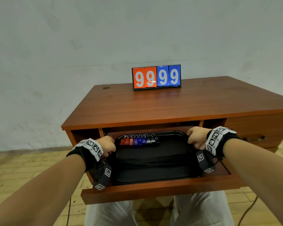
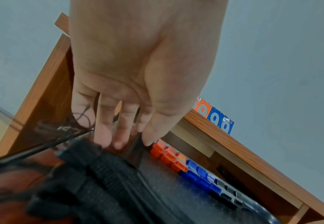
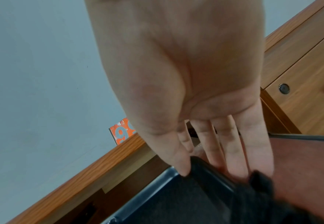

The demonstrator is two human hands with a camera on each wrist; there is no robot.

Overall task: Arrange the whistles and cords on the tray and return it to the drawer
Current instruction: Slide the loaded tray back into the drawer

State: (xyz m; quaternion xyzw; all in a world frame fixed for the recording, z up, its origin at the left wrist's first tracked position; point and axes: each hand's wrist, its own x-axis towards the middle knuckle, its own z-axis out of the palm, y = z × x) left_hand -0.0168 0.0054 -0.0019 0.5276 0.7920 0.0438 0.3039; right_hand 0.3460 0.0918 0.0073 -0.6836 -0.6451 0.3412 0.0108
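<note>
- My two forearms are nearest to me, and each ends at a side of the tray: my left hand (image 1: 108, 145) at 9 o'clock of it, my right hand (image 1: 196, 137) at 2 o'clock.
- The drawer (image 1: 153, 191) is the largest task thing. It is pulled out toward me, so I judge that closing it is still to do.
- The black tray (image 1: 153, 176) lies already inside the drawer, flat on its floor. I think the returning is almost done.
- In the left wrist view my left hand pinches the tray rim, thumb above and fingers (image 2: 103, 136) below, slightly spread.
- In the right wrist view my thumb lies on the rim and my other fingers (image 3: 236, 159) are straight, close together, down along its outer side. I count this also as a pinch.
- The cords (image 1: 152, 162) lie across the middle of the tray as a dark bundle. I cannot count them, black on black.
- The whistles (image 1: 140, 141) stand in one tidy row at 12 o'clock of the tray, touching each other. I count nine: three red, three blue, one pale grey, two black. The small rings behind them are too fine to count surely.
- One scoreboard (image 1: 156, 77) stands on the desk top, at 12 o'clock, with four cards showing 9.
- What is left, I judge: release the tray, push the drawer in.
</note>
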